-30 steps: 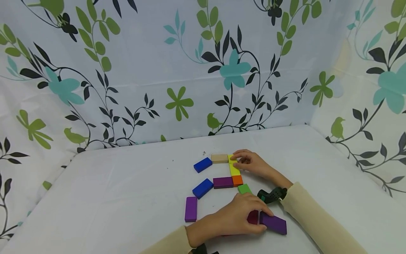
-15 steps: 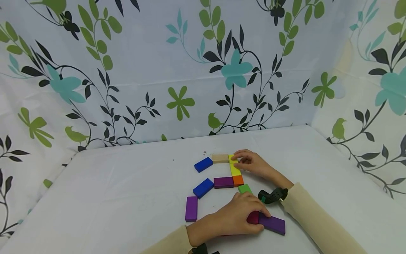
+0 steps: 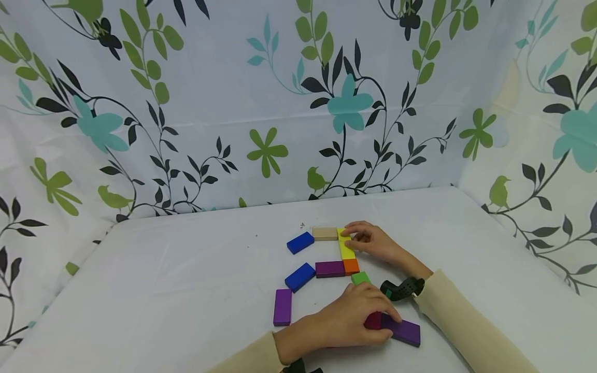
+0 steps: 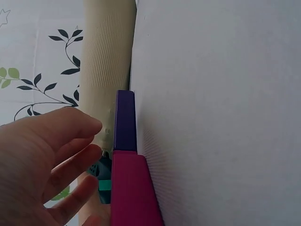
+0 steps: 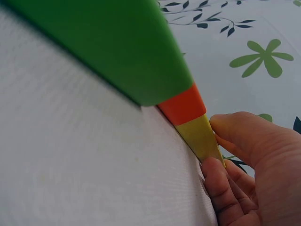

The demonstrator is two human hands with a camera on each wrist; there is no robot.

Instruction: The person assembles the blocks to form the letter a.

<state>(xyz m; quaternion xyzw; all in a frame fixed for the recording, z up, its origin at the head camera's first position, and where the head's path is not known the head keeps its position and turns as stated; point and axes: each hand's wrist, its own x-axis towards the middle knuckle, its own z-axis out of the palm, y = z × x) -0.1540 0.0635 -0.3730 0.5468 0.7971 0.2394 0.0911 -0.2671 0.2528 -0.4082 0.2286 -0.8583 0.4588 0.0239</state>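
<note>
My left hand (image 3: pixel 352 316) is at the near end of a curving row of colored blocks. Its fingertips are around the left end of a purple block (image 3: pixel 407 332), and the left wrist view shows a small gap between them and the block. That block meets a magenta block (image 4: pixel 134 188), which my hand partly hides in the head view. Farther back, my right hand (image 3: pixel 378 243) pinches a yellow block (image 5: pixel 200 139) between thumb and fingers. An orange block (image 3: pixel 352 267) touches the yellow one's near end, and a green block (image 3: pixel 360 278) lies just nearer.
A tan block (image 3: pixel 325 234) and a blue block (image 3: pixel 300 242) continue the row leftward. A plum block (image 3: pixel 329 269), another blue block (image 3: pixel 300 277) and an upright purple block (image 3: pixel 282 307) form a second branch. White cloth (image 3: pixel 186 290) covers the table; a patterned curtain (image 3: pixel 210 103) hangs behind.
The near purple block has shifted slightly left, closing its gap with the magenta block. Since then my left fingers have eased a little to the right. My right hand stays at the yellow block.
</note>
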